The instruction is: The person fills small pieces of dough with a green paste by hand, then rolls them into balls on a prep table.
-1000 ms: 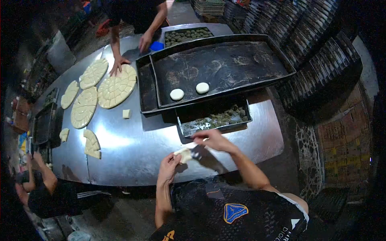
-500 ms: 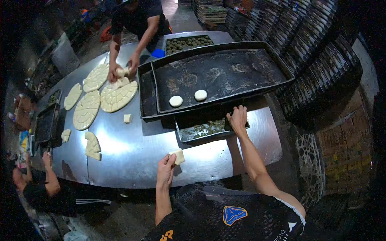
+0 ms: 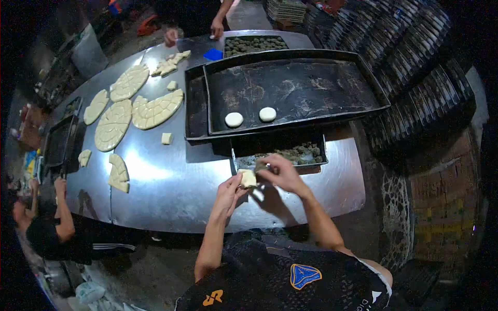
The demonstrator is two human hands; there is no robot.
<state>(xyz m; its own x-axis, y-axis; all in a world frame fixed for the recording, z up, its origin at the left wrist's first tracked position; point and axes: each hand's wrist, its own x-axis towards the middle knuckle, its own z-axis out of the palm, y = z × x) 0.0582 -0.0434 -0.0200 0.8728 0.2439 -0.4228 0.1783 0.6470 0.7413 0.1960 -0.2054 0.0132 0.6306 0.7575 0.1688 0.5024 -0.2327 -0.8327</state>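
My left hand (image 3: 226, 196) pinches a small pale piece of dough (image 3: 249, 179) just above the near edge of the metal table. Close beside the dough, my right hand (image 3: 284, 175) has its fingers closed on a dark greenish lump of filling (image 3: 262, 166), partly hidden and blurred. Beyond my hands, a shallow tray of filling (image 3: 328, 150) holds several similar lumps and sits partly under a big black baking tray (image 3: 290, 128). Two round white dough buns, one to the left (image 3: 234, 120) and one to the right (image 3: 267, 114), lie along the baking tray's near side.
Several scored dough slabs (image 3: 113, 124) and loose dough pieces (image 3: 166, 138) cover the table's left half. A tray of dark balls (image 3: 256, 46) stands at the back, beside a blue scraper (image 3: 213, 54). Co-workers' hands (image 3: 218, 28) show at the far side and left. Stacked trays (image 3: 420, 103) rise at right.
My right hand has come back from the filling tray with a lump, up to the dough in my left hand. The far co-worker's hands have drawn away from the dough slabs.
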